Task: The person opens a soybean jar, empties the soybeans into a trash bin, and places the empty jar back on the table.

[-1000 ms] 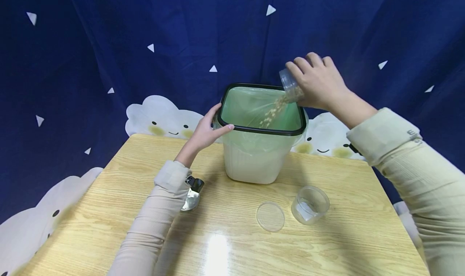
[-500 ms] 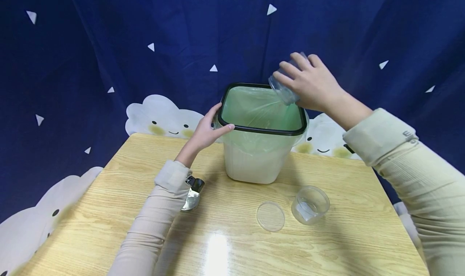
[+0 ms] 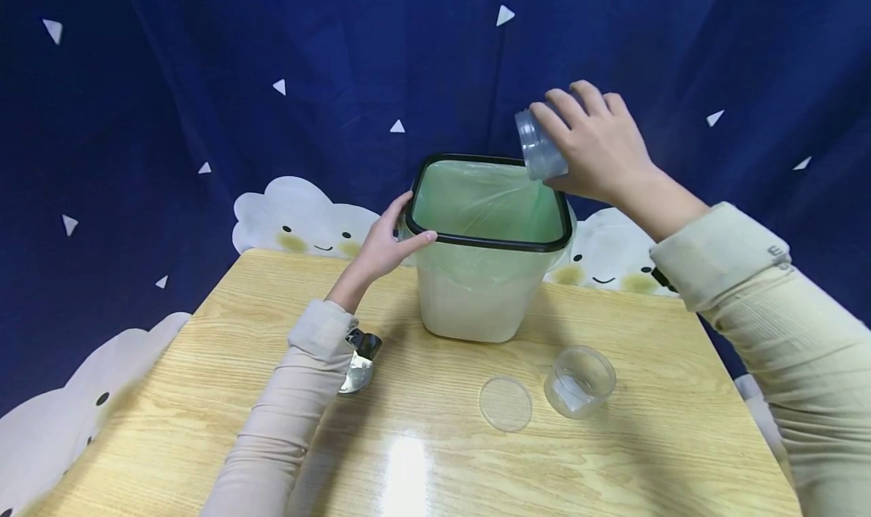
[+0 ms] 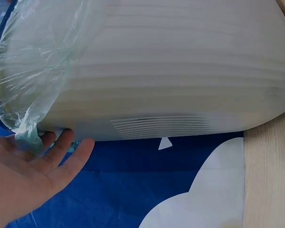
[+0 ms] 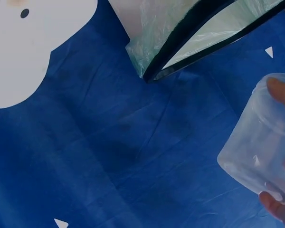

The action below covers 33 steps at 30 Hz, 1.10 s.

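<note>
A white trash bin with a black rim and a green plastic liner stands at the table's far edge. My left hand holds its left corner, thumb at the front rim and index finger along the side. In the left wrist view, the fingers lie by a bunched bit of liner. My right hand grips a clear plastic jar, tipped over the bin's right rear side. The jar looks empty in the right wrist view, where the hand is partly cut off.
On the wooden table in front of the bin lie a clear round lid and a clear open container with a whitish patch inside. A shiny metal object lies partly behind the left sleeve. A blue curtain hangs behind.
Small pale pieces were falling from the jar into the bin; now none fall. My right hand dipped leftward with the jar, then rose back to the right. The left hand has stayed put.
</note>
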### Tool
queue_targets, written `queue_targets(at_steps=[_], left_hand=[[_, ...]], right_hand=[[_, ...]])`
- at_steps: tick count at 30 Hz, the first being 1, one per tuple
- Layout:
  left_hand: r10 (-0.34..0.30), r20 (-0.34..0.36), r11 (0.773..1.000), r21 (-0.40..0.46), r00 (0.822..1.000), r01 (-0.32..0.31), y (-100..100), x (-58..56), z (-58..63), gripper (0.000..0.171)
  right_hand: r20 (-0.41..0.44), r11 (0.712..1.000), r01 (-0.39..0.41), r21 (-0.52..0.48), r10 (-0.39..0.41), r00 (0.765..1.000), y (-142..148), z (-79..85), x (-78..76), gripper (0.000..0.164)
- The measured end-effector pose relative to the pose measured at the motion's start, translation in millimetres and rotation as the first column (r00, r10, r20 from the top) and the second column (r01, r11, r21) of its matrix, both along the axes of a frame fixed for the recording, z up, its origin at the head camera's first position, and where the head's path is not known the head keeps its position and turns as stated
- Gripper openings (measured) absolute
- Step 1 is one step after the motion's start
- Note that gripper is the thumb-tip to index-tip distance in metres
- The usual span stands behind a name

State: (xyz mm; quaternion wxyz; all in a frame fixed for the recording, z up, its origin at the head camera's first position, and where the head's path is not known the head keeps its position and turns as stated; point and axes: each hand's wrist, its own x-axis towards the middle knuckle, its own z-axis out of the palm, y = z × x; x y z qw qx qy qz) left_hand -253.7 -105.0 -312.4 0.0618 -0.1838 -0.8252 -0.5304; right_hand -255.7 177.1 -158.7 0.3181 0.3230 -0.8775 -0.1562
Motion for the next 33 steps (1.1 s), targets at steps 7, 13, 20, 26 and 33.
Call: queue_targets(at_steps=[7,13,20,26,33], left_hand=[[0.007,0.0,1.0,-0.001,1.0,-0.007,-1,0.4,0.4,0.078],[0.004,0.0,1.0,0.0,1.0,-0.004,-1,-0.4,-0.4,0.078],[0.0,-0.005,1.0,0.004,1.0,0.0,-2,-0.7,-1.5,0.078],[0.007,-0.014,1.0,0.014,1.0,-0.007,-3,-0.7,-1.5,0.078],[0.006,-0.007,1.0,0.014,1.0,-0.006,-3,-1.2,-2.1,0.078]], right_hand=[[-0.027,0.998,-0.024,-0.053,0.022,0.999,2,-4.5,-0.8,0.093],[0.07,0.995,-0.02,0.093,0.014,0.997,7,-14.1,-0.6,0.092],[-0.009,0.999,-0.015,-0.045,0.014,1.0,11,-16.6,0.3,0.093],[0.067,1.0,0.012,0.021,-0.013,0.998,12,-19.7,0.6,0.093],[0.101,0.994,0.057,-0.094,-0.048,0.994,17,-16.7,4.4,0.094]])
